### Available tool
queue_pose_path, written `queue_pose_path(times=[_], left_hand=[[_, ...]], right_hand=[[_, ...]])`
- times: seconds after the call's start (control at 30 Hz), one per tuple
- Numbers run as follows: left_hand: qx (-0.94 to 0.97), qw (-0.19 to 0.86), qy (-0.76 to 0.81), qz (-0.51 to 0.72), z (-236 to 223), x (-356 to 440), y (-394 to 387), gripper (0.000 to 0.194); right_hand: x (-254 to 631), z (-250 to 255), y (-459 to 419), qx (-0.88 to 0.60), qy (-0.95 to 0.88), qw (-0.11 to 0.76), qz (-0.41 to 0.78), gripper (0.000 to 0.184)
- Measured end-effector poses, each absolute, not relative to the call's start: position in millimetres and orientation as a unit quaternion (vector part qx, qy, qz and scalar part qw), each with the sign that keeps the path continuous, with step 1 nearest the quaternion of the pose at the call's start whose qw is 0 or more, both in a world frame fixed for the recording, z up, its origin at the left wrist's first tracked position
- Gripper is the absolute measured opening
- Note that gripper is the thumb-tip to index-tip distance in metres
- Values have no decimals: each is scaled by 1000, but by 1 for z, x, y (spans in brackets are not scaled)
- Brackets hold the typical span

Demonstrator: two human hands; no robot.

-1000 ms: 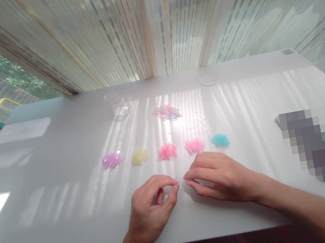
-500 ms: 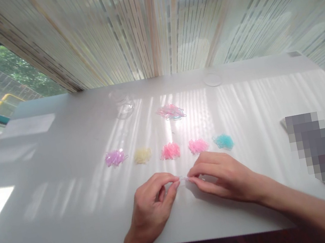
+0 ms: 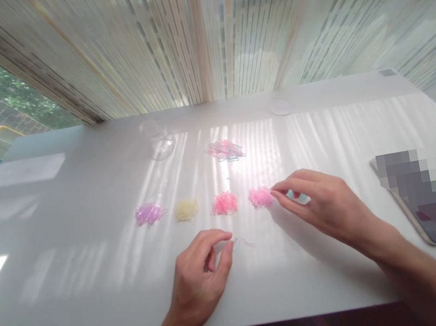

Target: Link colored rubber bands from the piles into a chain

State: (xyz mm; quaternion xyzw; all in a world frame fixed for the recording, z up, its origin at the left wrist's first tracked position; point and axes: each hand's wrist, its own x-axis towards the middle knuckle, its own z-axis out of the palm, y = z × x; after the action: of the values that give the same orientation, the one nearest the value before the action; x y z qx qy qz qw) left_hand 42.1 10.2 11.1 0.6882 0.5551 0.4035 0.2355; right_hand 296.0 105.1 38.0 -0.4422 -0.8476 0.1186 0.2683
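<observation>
My left hand (image 3: 203, 269) rests on the table with thumb and forefinger slightly apart. Just right of its fingertips lie thin, pale bluish and pinkish loops (image 3: 243, 241), like small elastic bands. My right hand (image 3: 321, 198) has thumb and forefinger pinched at the right edge of the light pink pile (image 3: 260, 197); whatever is between them is too small to make out. That hand partly covers the teal pile (image 3: 298, 196). In the same row are a coral pink pile (image 3: 224, 203), a yellow pile (image 3: 186, 210) and a purple pile (image 3: 149, 213). Behind the row is a mixed-colour pile (image 3: 225, 150).
A clear container (image 3: 162, 147) lies toward the back of the white table (image 3: 100, 307). A clear round lid (image 3: 280, 107) is at the back right. On the right lies a phone (image 3: 415, 218), partly pixelated. String curtains (image 3: 200, 37) hang behind the table.
My right hand has left the thin loops by my left hand and moved right and away to the light pink pile. My left fingers have parted slightly, and the loops now lie beside them.
</observation>
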Motion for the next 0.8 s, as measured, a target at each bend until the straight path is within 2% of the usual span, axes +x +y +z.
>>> queue_pose_path(times=[0.3,0.8], left_hand=[[694,229,559,392,11,43,10,10],[693,231,559,391,12,43,10,10]], right_hand=[[302,34,105,-449,-859,219,113,16],[296,27,102,-450,-860,219,98,16]])
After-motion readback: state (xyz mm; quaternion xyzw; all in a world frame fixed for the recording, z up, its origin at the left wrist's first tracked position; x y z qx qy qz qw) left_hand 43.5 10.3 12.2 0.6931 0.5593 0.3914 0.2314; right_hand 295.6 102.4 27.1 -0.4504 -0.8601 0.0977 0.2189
